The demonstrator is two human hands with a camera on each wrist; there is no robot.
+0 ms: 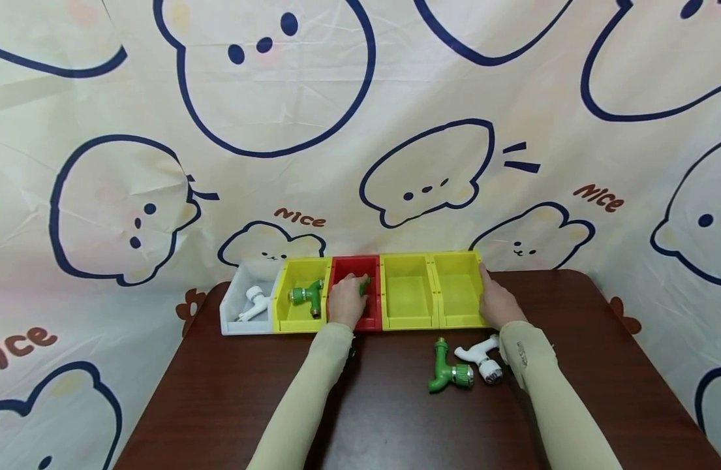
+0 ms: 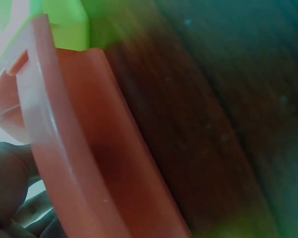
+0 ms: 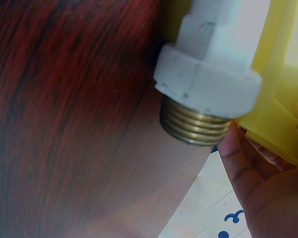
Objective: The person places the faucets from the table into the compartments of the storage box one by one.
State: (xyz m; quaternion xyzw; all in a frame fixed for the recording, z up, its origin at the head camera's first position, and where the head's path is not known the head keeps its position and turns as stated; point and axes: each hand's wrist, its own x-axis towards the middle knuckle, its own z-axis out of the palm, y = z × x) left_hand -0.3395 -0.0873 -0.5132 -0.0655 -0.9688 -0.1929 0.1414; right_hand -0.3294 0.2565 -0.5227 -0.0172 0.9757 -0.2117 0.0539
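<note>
My left hand (image 1: 346, 301) is inside the red bin (image 1: 370, 320), its fingers around a green tap (image 1: 365, 284) mostly hidden by the hand. In the left wrist view a thumb and curled fingers (image 2: 7, 183) show behind the bin's wall; the tap is out of sight. At the row's right end my right hand (image 1: 498, 303) grips the outer edge of the yellow bin (image 1: 459, 320), its fingers (image 3: 233, 158) against the side. Just in front of that bin lie a green tap (image 1: 442, 371) and a white tap (image 1: 482, 356), whose brass thread (image 3: 196, 124) shows close to the right wrist.
A white bin (image 1: 231, 320) at the far left holds a white tap (image 1: 256, 301). Beside it, a yellow bin (image 1: 284, 318) holds a green tap (image 1: 310, 297). Another yellow bin (image 1: 407, 294) adjoins the red one. A printed cloth (image 1: 337, 183) hangs behind the brown table (image 1: 383, 418).
</note>
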